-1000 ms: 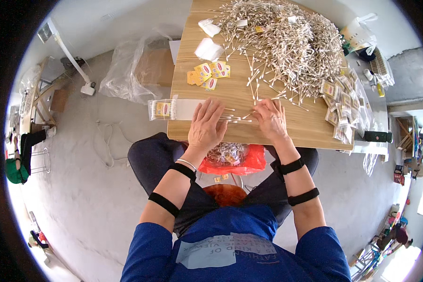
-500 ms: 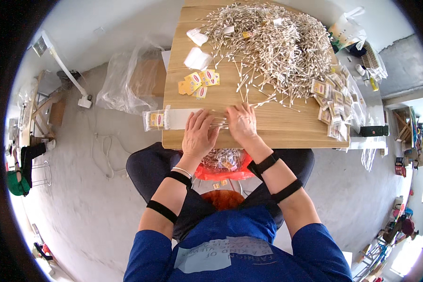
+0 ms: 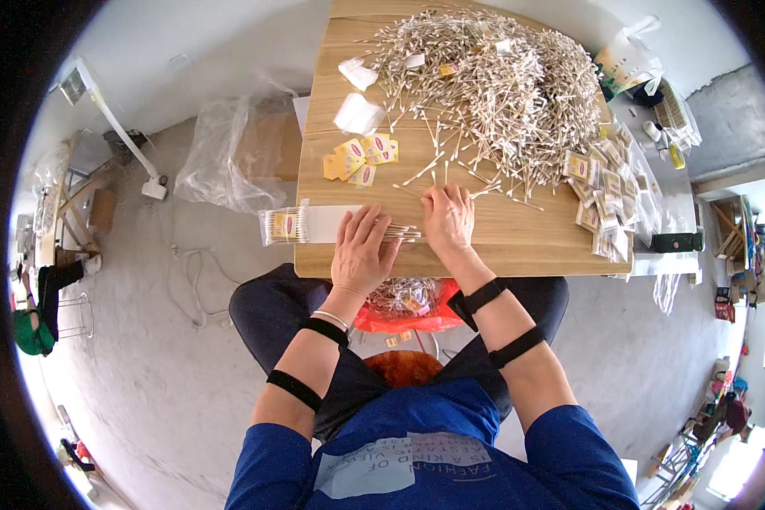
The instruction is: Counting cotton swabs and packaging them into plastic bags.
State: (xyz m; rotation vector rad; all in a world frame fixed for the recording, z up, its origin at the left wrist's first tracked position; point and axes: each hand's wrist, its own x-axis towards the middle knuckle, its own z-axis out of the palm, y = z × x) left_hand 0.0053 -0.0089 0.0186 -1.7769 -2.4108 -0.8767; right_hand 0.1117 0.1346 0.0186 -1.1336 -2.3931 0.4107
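My left hand (image 3: 363,248) is curled over a small bunch of cotton swabs (image 3: 405,232) near the table's front edge, and their tips poke out to its right. Under and left of that hand lies a white paper strip (image 3: 327,219). At the strip's left end, a clear pack of cotton swabs with a yellow card (image 3: 286,225) overhangs the table edge. My right hand (image 3: 449,221) has its fingertips drawn together on the tabletop around a loose cotton swab (image 3: 434,177), whose tip shows beyond them. How many swabs it pinches is hidden.
A large heap of cotton swabs (image 3: 501,85) covers the table's far side. Yellow cards (image 3: 361,155) and folded white sheets (image 3: 359,114) lie to the left. Filled packs (image 3: 603,191) pile up at the right edge. A red bag of swabs (image 3: 408,319) sits below the table.
My right hand has moved slightly right, away from my left hand, and its fingers have closed near the loose swabs. My left hand stays over its bunch, with more of the swab tips showing.
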